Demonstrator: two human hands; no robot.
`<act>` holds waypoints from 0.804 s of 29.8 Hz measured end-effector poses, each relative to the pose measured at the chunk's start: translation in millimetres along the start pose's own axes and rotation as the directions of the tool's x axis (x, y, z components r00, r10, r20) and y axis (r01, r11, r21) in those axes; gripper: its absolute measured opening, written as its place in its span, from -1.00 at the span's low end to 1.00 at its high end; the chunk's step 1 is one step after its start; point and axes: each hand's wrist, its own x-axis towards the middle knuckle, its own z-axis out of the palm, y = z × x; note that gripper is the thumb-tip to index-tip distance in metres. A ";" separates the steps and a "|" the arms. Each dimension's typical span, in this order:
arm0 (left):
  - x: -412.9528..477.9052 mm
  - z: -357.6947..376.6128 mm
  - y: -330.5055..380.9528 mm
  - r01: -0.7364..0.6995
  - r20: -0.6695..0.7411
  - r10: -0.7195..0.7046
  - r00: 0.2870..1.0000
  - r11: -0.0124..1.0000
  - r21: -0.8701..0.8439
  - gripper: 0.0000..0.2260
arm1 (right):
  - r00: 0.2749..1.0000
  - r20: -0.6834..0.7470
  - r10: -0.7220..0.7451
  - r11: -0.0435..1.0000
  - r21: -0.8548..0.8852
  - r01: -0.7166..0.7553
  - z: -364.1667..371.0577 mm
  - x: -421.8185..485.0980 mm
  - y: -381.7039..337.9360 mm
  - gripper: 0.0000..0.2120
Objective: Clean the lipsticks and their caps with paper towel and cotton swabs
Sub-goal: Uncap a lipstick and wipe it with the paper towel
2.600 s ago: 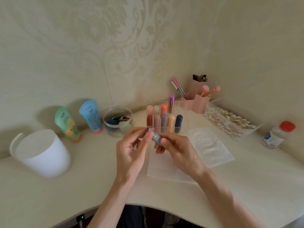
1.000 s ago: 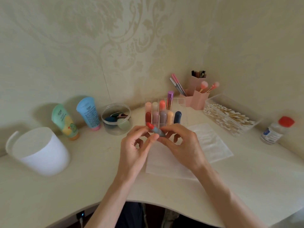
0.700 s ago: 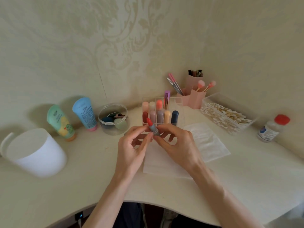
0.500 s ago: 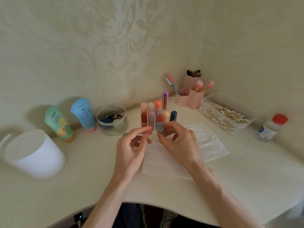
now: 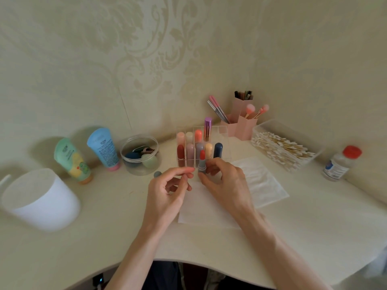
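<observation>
Gently: my right hand point(image 5: 226, 181) pinches the light, slick lipstick point(image 5: 202, 164) upright by its stiff grey base, near the paper towel point(image 5: 261, 181), soft red tip bare; my left hand point(image 5: 167, 193) curls just beside, and I can't tell if it grips the cap point(image 5: 157, 174)

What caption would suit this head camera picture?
Right hand holds an uncapped lipstick upright; left hand hovers beside it.

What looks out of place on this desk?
Only the small grey cap: it sits alone on the desk beside the left hand, off the matching grey lipstick, which the right hand holds upright with its red tip bare. Nothing looks spilled or broken.
</observation>
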 end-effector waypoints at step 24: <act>-3.1 1.6 -3.3 -0.141 0.117 0.117 0.986 0.964 0.224 -0.73 | 0.998 -0.065 -0.001 1.000 0.007 0.001 -9.6 -1.7 2.0 -0.69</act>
